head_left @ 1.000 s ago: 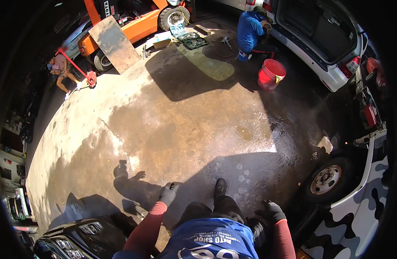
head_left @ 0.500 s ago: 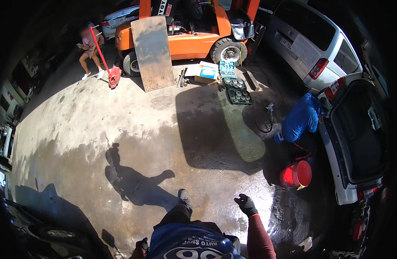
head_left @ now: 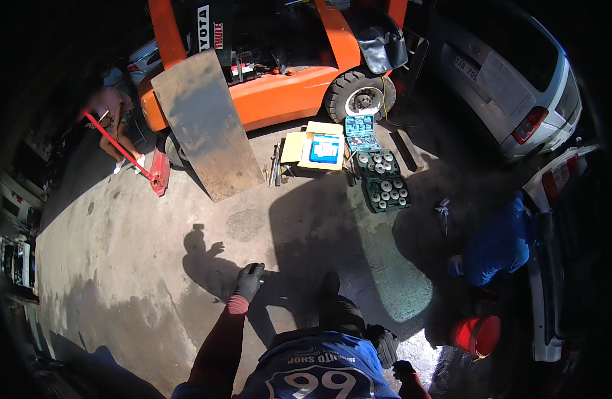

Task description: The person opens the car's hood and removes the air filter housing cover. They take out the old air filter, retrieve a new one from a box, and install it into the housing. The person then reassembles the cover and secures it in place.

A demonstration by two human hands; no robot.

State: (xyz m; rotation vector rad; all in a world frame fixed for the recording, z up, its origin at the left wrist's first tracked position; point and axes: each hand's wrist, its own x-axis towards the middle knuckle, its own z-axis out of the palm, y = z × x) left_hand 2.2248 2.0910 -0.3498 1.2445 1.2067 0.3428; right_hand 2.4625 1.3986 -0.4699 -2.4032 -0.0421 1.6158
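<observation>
Wooden board (head_left: pixel 213 130) stands tilted on the floor, ahead of the left hand (head_left: pixel 248 282) and well apart from it. Next in size, I see a red bucket (head_left: pixel 467 334) on the floor, near the right hand (head_left: pixel 405 371). Farther ahead lies an opened green case (head_left: pixel 391 206) of round metal pieces. On my view, the left hand's gloved fingers curl partway inward; I cannot tell whether they grip anything, nor how the right hand's stand.
</observation>
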